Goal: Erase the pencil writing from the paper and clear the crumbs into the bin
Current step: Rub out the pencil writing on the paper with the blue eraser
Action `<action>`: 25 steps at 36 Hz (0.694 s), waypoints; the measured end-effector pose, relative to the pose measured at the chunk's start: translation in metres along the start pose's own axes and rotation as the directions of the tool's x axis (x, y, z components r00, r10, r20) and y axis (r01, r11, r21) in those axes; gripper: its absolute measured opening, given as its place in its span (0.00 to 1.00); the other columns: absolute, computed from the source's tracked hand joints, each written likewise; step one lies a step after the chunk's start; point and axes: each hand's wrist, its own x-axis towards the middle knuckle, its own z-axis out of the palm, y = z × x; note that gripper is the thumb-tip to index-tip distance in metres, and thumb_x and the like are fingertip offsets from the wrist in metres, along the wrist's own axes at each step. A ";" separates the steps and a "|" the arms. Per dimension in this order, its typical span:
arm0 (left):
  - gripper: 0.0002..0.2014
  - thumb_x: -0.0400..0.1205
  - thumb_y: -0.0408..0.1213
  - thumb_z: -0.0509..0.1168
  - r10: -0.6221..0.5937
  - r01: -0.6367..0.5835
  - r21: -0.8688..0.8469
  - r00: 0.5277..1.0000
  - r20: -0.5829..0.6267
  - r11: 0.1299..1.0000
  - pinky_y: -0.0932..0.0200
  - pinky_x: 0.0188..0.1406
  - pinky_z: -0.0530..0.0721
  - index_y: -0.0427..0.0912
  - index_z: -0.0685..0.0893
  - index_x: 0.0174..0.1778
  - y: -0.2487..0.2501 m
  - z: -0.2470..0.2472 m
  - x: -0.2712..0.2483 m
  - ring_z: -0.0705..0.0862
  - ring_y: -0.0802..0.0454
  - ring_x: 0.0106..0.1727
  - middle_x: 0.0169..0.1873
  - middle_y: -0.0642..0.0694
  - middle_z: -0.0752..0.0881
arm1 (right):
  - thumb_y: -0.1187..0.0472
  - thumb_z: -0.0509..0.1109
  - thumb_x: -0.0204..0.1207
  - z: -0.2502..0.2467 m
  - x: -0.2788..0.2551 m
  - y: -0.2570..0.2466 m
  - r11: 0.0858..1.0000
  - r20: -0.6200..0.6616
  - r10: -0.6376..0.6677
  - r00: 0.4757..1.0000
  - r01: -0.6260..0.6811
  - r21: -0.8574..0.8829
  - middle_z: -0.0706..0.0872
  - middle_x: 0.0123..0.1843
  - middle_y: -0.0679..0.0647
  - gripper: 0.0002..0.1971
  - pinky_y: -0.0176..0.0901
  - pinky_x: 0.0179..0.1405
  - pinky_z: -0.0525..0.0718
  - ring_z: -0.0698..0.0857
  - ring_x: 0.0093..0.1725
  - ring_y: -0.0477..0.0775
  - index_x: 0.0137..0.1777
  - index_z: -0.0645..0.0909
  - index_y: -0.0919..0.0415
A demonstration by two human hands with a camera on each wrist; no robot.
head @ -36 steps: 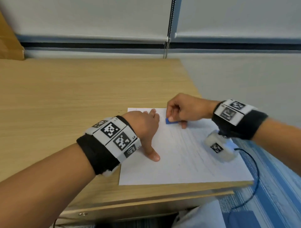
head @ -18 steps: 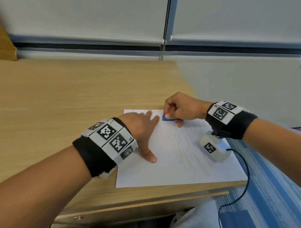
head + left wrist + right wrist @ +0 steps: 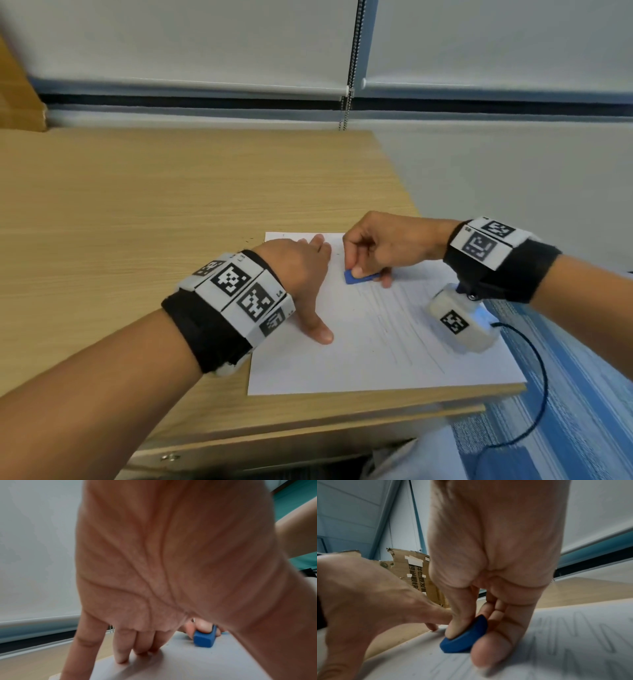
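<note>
Compared with a second ago, the right hand (image 3: 387,245) is sitting a little nearer on the paper (image 3: 370,342), the eraser (image 3: 359,277) now angled with one corner pointing at the left hand (image 3: 298,270), which is staying planted where it was.

Thumb and forefinger of the right hand are pinching the eraser, a small blue rubber block with rounded edges, and are pressing its lower face onto the sheet near the far edge; the other fingers are curling underneath, one fingertip (image 3: 489,654) touching the paper just beside the block. In the left wrist view the thumb tip is sitting on top of the eraser (image 3: 204,639).

The left hand is lying spread and flat, fingers (image 3: 121,650) straight and pressing on the far left corner of the sheet, thumb stretched toward the near side and also resting on the paper. The two hands are lying close together, just apart.

The paper is a smooth white sheet lying at the desk's (image 3: 137,222) right near corner, its near edge running along the desk edge. Faint grey pencil strokes (image 3: 576,631), looped and slanted, are covering its right half. A few dark specks are lying on the pale wood-grain desk by the sheet's far left corner, too small to identify.

A torn cardboard box (image 3: 418,573) with strips of tape and printed characters is standing behind the left hand. White roller blinds (image 3: 205,44) with a bead chain (image 3: 346,102) are hanging at the back.
</note>
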 end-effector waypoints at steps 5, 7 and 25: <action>0.69 0.65 0.70 0.73 -0.002 0.002 0.014 1.000 0.019 1.000 0.47 0.78 0.67 0.44 0.32 0.85 -0.001 -0.001 0.001 0.56 0.47 0.85 0.85 0.48 0.34 | 0.70 0.72 0.76 -0.007 0.009 -0.001 0.998 -0.209 0.008 0.978 -0.022 -0.064 0.82 0.31 0.58 0.06 0.56 0.40 0.87 0.85 0.28 0.60 0.39 0.84 0.61; 0.69 0.64 0.70 0.73 0.000 -0.001 0.018 0.999 0.040 1.000 0.45 0.79 0.66 0.48 0.30 0.84 -0.001 -0.001 0.003 0.54 0.47 0.86 0.85 0.49 0.33 | 0.70 0.70 0.76 -0.007 0.009 0.000 0.998 -0.257 0.002 0.966 -0.019 -0.064 0.82 0.31 0.59 0.06 0.59 0.41 0.87 0.85 0.27 0.60 0.39 0.83 0.62; 0.68 0.63 0.69 0.74 -0.028 0.024 0.053 0.997 0.067 0.998 0.42 0.76 0.70 0.57 0.27 0.82 0.003 -0.002 0.006 0.53 0.48 0.86 0.85 0.48 0.32 | 0.69 0.74 0.75 0.010 -0.023 0.007 0.999 0.103 -0.005 0.995 0.009 -0.033 0.86 0.37 0.64 0.01 0.49 0.35 0.90 0.87 0.33 0.63 0.43 0.85 0.63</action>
